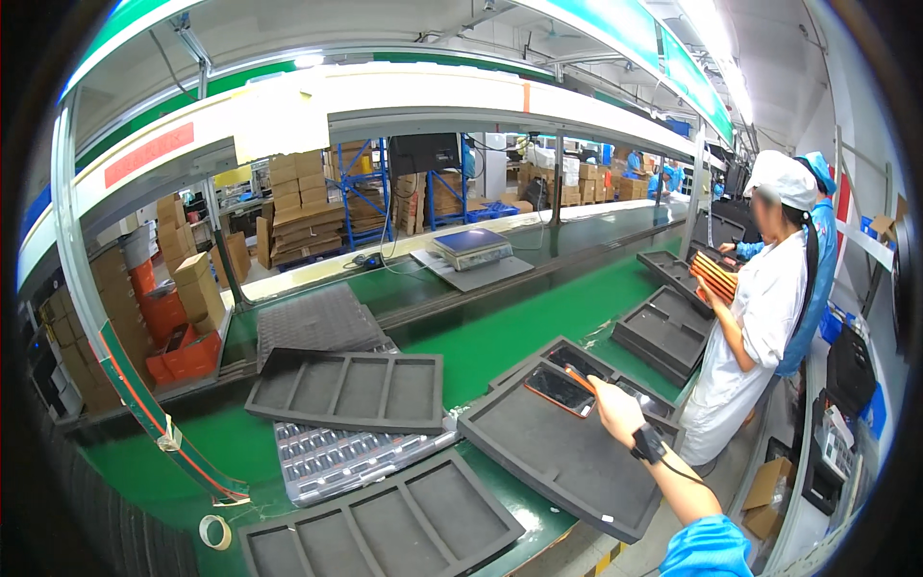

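Observation:
My right hand (620, 412), a black strap with a cord at its wrist, reaches in from the lower right. Its fingers are closed on a thin orange-edged phone (579, 378), seen nearly edge-on. Just beside it, a dark-screened phone with an orange rim (558, 389) lies at the far end of a black foam tray (553, 452); whether the fingers also touch it, I cannot tell. Behind these is another black tray (586, 358) with dark, screen-like pieces in it. My left hand is out of view.
Left on the green bench lie divided black trays (351, 389), (380, 524), a clear plastic tray (332, 476) and a tape roll (215, 532). A scale (471, 248) stands farther back. At right, a person in white (760, 288) holds several orange-edged pieces (713, 277) near stacked trays (663, 332).

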A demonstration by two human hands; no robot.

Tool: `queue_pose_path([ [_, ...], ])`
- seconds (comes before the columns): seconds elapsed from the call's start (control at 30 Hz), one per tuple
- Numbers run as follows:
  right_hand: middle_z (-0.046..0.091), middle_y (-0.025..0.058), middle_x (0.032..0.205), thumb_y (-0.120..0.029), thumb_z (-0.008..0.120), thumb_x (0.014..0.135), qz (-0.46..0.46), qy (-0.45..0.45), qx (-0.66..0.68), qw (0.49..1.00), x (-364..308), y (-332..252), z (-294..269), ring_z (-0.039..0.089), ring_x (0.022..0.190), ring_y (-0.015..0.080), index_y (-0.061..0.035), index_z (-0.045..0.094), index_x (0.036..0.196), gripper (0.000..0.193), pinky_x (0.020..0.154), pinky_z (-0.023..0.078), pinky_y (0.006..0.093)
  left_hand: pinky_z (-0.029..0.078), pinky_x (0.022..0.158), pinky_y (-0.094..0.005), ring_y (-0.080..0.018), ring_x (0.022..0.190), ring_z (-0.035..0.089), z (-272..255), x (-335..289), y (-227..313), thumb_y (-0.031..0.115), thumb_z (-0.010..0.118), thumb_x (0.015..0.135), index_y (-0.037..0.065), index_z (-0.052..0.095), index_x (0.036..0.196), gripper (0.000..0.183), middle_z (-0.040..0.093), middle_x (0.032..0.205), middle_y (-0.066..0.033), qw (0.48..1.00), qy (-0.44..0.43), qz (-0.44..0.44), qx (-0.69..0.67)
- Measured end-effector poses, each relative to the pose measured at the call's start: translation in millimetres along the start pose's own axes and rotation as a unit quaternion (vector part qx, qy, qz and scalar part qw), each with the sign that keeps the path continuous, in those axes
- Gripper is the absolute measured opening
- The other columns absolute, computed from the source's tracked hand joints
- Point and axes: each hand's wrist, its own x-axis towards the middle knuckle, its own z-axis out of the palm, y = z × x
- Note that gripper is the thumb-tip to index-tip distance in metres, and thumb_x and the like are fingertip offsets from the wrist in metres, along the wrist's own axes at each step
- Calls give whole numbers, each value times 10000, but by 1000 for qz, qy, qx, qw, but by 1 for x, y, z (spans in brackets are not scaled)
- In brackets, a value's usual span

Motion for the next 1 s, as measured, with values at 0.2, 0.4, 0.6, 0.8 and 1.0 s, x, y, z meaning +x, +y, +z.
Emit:
queue_pose_path([
  [0.2,617,201,1262,-99,500,952,10,-134,-79,988,42,-2,63,616,1158,333,-14,472,1364,421,919,534,444,472,925,-445,-263,999,648,-3,3,1,293,799,734,118,731,1101,412,693,1049,-70,1000,0,0,-3],
  [0.4,527,154,1370,-473,640,906,-7,-100,-176,979,32,12,116,539,1200,322,-83,398,1490,743,920,505,462,469,928,-445,-261,998,647,1,-2,1,304,800,731,124,731,1099,415,695,1051,-66,1000,5,1,0],
  [0.6,562,134,1274,-445,701,858,15,-118,-135,984,41,9,95,550,1157,294,-75,424,1461,759,871,530,435,462,936,-455,-264,1004,642,2,-3,1,305,793,739,123,723,1108,418,691,1059,-66,1000,-10,-4,0],
  [0.8,642,70,1002,-341,752,795,-60,-21,-140,988,38,5,94,600,1018,287,-85,651,980,331,807,548,416,462,935,-460,-270,1010,638,4,-3,0,301,793,740,120,721,1107,415,688,1063,-72,1000,-7,2,9],
  [1.0,618,116,1209,-385,754,796,-21,-5,-61,998,30,13,76,570,1156,329,-86,631,1187,508,934,495,462,463,935,-454,-268,1011,639,3,-2,0,311,797,740,118,722,1107,421,688,1066,-72,1000,-7,2,10],
])
